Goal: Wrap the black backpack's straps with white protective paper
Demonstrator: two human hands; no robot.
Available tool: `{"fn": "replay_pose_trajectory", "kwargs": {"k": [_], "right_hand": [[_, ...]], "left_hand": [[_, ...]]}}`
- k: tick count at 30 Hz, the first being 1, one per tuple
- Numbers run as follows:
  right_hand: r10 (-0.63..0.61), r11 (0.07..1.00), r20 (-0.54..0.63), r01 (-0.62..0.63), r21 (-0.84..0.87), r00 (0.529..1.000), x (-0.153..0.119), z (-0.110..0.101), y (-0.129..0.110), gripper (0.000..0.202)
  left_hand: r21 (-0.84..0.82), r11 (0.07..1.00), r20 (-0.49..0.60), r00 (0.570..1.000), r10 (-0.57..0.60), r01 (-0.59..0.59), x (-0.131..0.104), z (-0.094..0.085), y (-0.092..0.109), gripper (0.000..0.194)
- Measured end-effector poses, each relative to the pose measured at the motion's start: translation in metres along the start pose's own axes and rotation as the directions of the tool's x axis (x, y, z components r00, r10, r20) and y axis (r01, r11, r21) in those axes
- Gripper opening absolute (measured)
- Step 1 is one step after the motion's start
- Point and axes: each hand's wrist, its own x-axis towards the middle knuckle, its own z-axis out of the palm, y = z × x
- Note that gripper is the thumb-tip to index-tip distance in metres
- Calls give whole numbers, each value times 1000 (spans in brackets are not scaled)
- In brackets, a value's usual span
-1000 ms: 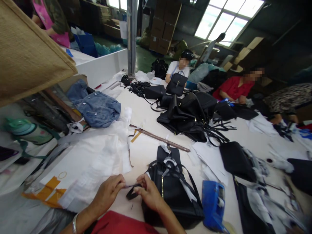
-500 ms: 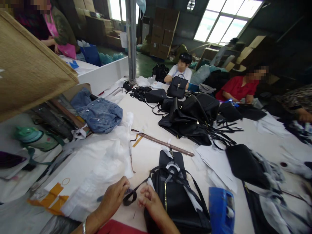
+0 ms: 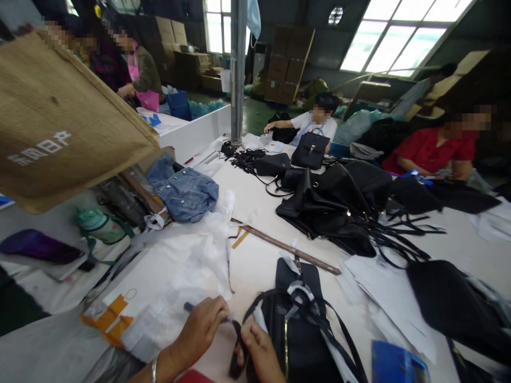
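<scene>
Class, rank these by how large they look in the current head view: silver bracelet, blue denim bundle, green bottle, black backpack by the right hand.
1. Black backpack, cut off at the bottom edge
2. Blue denim bundle
3. Green bottle
4. Silver bracelet

Bright paned windows [image 3: 385, 32] break the dark wall [image 3: 319, 61] behind stacked cardboard boxes [image 3: 284, 69], a green floor [image 3: 254, 118] and a grey post [image 3: 237, 80] beside a white partition [image 3: 195, 131].

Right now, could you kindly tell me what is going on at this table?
The person's right hand holds a black strap beside a black backpack lying on the table. The left hand grips a small thing with a dark end, mostly hidden. More black bags are heaped farther back.
</scene>
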Motion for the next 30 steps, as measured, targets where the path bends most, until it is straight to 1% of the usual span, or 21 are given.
{"fn": "replay_pose_trajectory", "kwargs": {"k": [3, 5, 7, 9, 11, 13, 15, 16, 18, 19, 20, 21, 22, 23, 24, 25, 26, 27, 28, 29, 30], "right_hand": [[52, 999, -60, -52, 8, 997, 1, 0, -5, 48], [54, 999, -93, -53, 11, 994, 5, 2, -13, 44], [68, 998, -158, -66, 23, 985, 11, 4, -19, 39], [64, 998, -252, -64, 6, 966, 16, 5, -21, 34], [29, 998, -321, -46, -44, 947, 19, 4, -19, 29], [-3, 993, -347, -39, -115, 938, 18, 0, -16, 26], [-12, 973, -322, -63, -221, 947, 13, -9, -18, 24], [-38, 949, -306, -62, -311, 951, 10, -16, -22, 22], [-146, 851, -308, -39, -523, 940, 3, -38, -35, 19], [-219, 782, -330, -37, -623, 918, -1, -53, -42, 17], [-288, 712, -370, -61, -700, 883, -5, -71, -49, 15], [-330, 655, -421, -116, -746, 845, -10, -92, -55, 15], [-346, 611, -474, -189, -769, 810, -15, -114, -59, 16], [-346, 571, -531, -275, -773, 773, -20, -137, -61, 17], [-340, 529, -578, -358, -770, 742, -27, -160, -62, 19], [-332, 491, -617, -428, -759, 713, -33, -180, -61, 20], [-323, 461, -643, -478, -748, 695, -39, -197, -59, 22], [-314, 442, -650, -499, -745, 692, -45, -211, -55, 25], [-304, 440, -638, -490, -752, 707, -49, -219, -51, 29], [-292, 451, -607, -454, -769, 739, -51, -223, -46, 32], [-275, 467, -562, -403, -787, 780, -52, -223, -42, 35]], "left_hand": [[-47, 993, 47, 992, 113, -111, -2, 5, 1, 25], [-103, 986, 67, 988, 140, -132, 0, 16, -1, 23], [-141, 984, 70, 990, 123, -112, 4, 29, -3, 22], [-162, 984, 83, 992, 91, -76, 9, 42, -5, 22], [-176, 983, 133, 989, 65, -41, 14, 52, -6, 25], [-189, 982, 201, 978, 50, -11, 20, 59, -6, 27], [-182, 983, 258, 965, 49, -2, 31, 63, -7, 27], [-161, 987, 277, 959, 59, -15, 38, 63, -6, 26], [-79, 993, 281, 954, 105, -86, 58, 61, -4, 25], [-26, 990, 268, 954, 138, -136, 70, 60, -1, 24], [25, 982, 242, 954, 174, -186, 84, 58, 2, 24], [66, 972, 200, 958, 206, -223, 99, 57, 7, 24], [89, 968, 146, 965, 220, -234, 115, 56, 12, 24], [82, 973, 78, 975, 209, -215, 133, 55, 17, 24], [33, 986, -13, 986, 163, -163, 150, 54, 22, 22], [-54, 995, -120, 990, 80, -87, 168, 53, 26, 20], [-173, 985, -232, 972, -37, -4, 185, 51, 29, 19], [-302, 951, -328, 930, -168, 65, 201, 48, 31, 21], [-369, 924, -383, 890, -248, 99, 216, 45, 32, 25], [-413, 903, -420, 856, -301, 115, 228, 39, 32, 30], [-433, 893, -452, 828, -331, 121, 239, 33, 32, 35]]}}
